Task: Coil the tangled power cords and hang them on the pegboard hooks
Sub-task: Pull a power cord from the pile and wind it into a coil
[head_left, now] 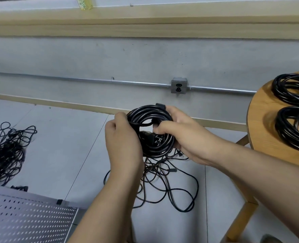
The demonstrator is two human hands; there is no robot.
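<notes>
A black power cord wound into a round coil [150, 116] is held up at the centre of the head view. My left hand [122, 139] grips its left side. My right hand [182, 132] grips its right side, with the index finger hooked through the middle next to a black plug [156, 140]. Below the coil a loose tangle of black cord [164, 186] lies on the floor. A denser tangled pile [5, 151] lies at the far left. The grey pegboard [27, 220] fills the lower left corner; I see no hooks on it.
Two finished black coils [293, 88] [296, 128] rest on a round wooden table [262, 120] at the right. A metal socket box [179, 85] on a conduit is fixed to the grey wall. The floor is pale tile.
</notes>
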